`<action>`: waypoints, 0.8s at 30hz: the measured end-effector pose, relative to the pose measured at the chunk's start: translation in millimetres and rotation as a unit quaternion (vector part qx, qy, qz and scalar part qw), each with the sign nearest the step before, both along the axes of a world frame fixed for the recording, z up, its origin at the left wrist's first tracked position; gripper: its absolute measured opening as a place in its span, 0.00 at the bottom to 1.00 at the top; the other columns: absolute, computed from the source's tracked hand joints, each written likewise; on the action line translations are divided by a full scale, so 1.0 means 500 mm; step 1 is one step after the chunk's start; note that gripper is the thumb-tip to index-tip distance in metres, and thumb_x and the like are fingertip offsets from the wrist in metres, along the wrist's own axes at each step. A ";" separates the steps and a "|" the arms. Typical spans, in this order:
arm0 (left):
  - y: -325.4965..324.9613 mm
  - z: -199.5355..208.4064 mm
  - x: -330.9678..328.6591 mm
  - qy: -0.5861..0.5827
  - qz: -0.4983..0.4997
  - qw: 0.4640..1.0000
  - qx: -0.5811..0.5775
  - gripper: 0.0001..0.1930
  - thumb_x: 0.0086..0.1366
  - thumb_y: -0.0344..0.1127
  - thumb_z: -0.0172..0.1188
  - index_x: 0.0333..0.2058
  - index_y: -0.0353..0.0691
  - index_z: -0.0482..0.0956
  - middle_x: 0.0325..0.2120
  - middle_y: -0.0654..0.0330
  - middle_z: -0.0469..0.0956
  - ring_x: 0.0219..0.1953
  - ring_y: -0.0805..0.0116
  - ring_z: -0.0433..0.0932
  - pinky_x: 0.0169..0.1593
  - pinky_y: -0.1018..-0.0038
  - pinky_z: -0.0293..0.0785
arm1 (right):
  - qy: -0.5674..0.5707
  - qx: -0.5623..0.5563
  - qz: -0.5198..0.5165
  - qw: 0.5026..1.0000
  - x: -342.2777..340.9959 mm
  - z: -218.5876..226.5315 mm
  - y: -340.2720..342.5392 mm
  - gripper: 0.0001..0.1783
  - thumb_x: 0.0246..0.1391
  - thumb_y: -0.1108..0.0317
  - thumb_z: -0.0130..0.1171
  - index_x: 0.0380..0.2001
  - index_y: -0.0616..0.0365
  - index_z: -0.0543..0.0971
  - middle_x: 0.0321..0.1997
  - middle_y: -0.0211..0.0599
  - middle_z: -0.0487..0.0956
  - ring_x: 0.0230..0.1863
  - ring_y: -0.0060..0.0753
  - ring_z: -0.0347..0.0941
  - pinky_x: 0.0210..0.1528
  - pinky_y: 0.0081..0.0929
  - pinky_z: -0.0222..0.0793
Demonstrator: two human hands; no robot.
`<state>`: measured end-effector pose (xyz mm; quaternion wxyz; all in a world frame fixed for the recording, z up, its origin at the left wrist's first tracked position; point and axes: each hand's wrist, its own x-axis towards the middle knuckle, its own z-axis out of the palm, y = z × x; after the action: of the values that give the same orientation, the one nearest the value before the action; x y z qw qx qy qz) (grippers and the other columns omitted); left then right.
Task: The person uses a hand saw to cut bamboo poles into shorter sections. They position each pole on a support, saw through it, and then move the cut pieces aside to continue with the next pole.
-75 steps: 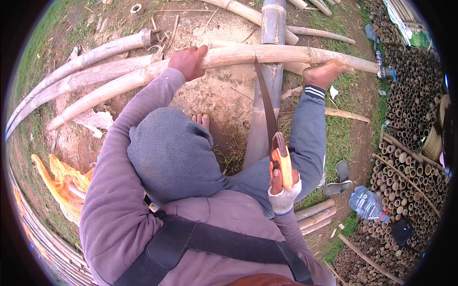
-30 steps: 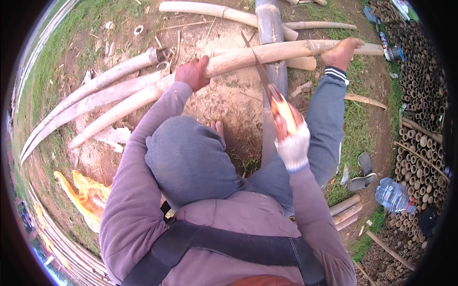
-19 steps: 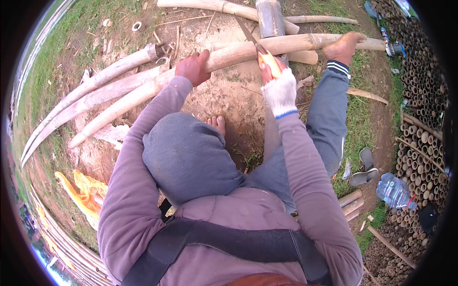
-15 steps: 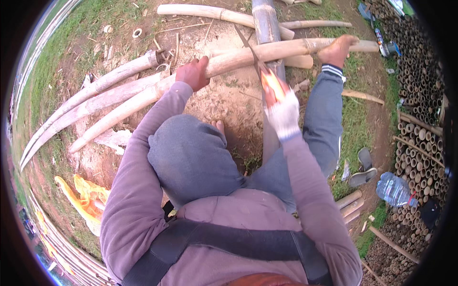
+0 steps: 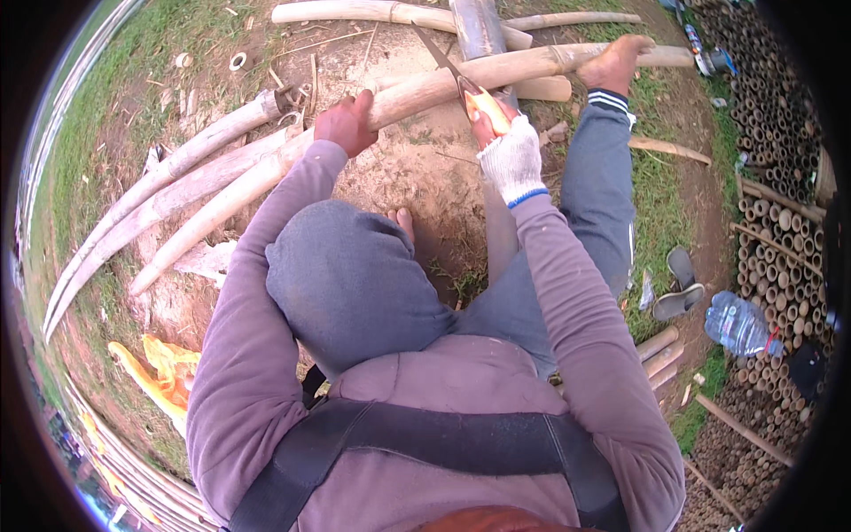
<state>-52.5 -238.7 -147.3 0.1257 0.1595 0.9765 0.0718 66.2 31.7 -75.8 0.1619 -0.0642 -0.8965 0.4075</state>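
Curved bamboo pole braced over a log, handsaw across it

The pale, curved bamboo pole point(image 5: 417, 94) lies crosswise over a thick, greyish bamboo log point(image 5: 480, 34), its left length running out low over the ground. A bare foot point(image 5: 613, 67) rests on it near the right end.

Left hand point(image 5: 347, 125): bare, fingers closed around the pole to the left of the log; the underside of the grip is hidden. Right hand point(image 5: 511, 149): in a white knit glove with a blue cuff edge, fingertips bare, wrapped around the orange handle of a handsaw point(image 5: 438, 50). The dark blade crosses the pole just beside the log, its tip pointing away from the wearer. Depth of any cut: cannot be told from this view.

Handling, as judged: the pole appears stiff and probably hollow, hence light for its length, though the long left portion may swing. Its smooth, round surface could roll or slip, and the edges of a cut could splinter. A sound hold is a full wrap well clear of the blade, with pressure on the opposite side of the log. The thin blade probably flexes; the saw is best held by its handle alone.

Further bamboo poles point(image 5: 211, 135) lie at left; a stack of cut bamboo point(image 5: 782, 238) stands at right.
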 end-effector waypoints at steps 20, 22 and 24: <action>-0.003 -0.011 0.005 0.002 0.007 1.000 -0.019 0.31 0.59 0.45 0.78 0.55 0.47 0.70 0.45 0.46 0.83 0.47 0.44 0.88 0.49 0.53 0.86 | 0.055 -0.088 0.050 0.993 0.150 0.012 0.041 0.20 0.67 0.68 0.65 0.58 0.67 0.82 0.48 0.55 0.88 0.48 0.51 0.88 0.52 0.38 0.81; -0.001 -0.004 0.005 0.003 0.005 1.000 -0.018 0.31 0.59 0.46 0.78 0.55 0.47 0.71 0.45 0.47 0.83 0.47 0.45 0.89 0.49 0.53 0.87 | 0.022 -0.105 0.051 0.993 0.273 0.048 0.066 0.22 0.68 0.70 0.64 0.62 0.70 0.79 0.52 0.49 0.88 0.51 0.42 0.87 0.56 0.35 0.80; 0.001 -0.005 0.010 -0.002 0.013 1.000 -0.024 0.31 0.59 0.46 0.77 0.55 0.47 0.71 0.44 0.47 0.83 0.46 0.45 0.89 0.48 0.52 0.87 | 0.025 -0.127 0.046 0.990 0.313 0.053 0.071 0.23 0.69 0.69 0.64 0.62 0.71 0.78 0.53 0.48 0.88 0.52 0.40 0.86 0.57 0.34 0.79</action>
<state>-47.6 -238.4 -149.7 0.1304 0.1440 0.9797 0.0503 222.8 67.4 -49.4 0.1555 -0.0331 -0.8350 0.5268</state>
